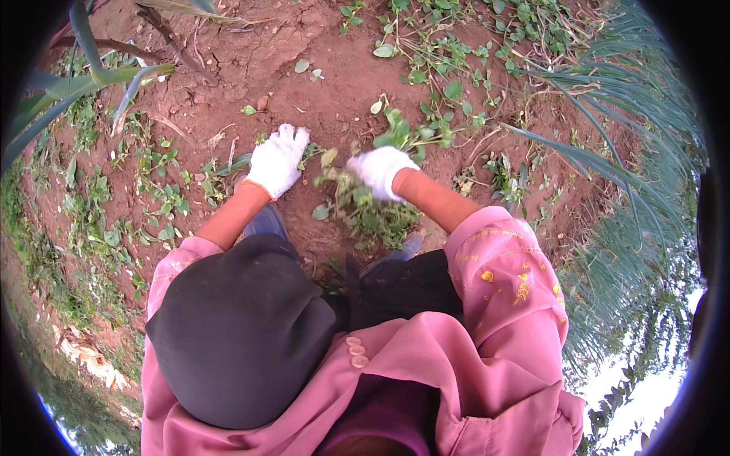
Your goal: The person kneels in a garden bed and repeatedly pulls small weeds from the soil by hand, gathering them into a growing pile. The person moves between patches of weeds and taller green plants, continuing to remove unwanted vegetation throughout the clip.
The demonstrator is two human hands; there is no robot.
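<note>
My left hand (pixel 279 159), in a white knit glove with an orange cuff edge, lies back up on the reddish soil beside small green weeds (pixel 308 154); what is under its fingers is hidden. To its right is my right hand (pixel 383 170), also in a white glove and slightly blurred. Leafy stems stick out above and to the left of its curled fingers, so it seems closed around uprooted weeds (pixel 399 130). A loose heap of weeds (pixel 382 219) lies just below my right hand, between my shoes.
Low broad-leaved weeds (pixel 165 194) grow on the left and at the upper right. Long, thin green leaves (pixel 621 114) of a crop lean in from the right. Thick leaves (pixel 85 85) and a brown woody stem (pixel 177 45) stand at the upper left.
</note>
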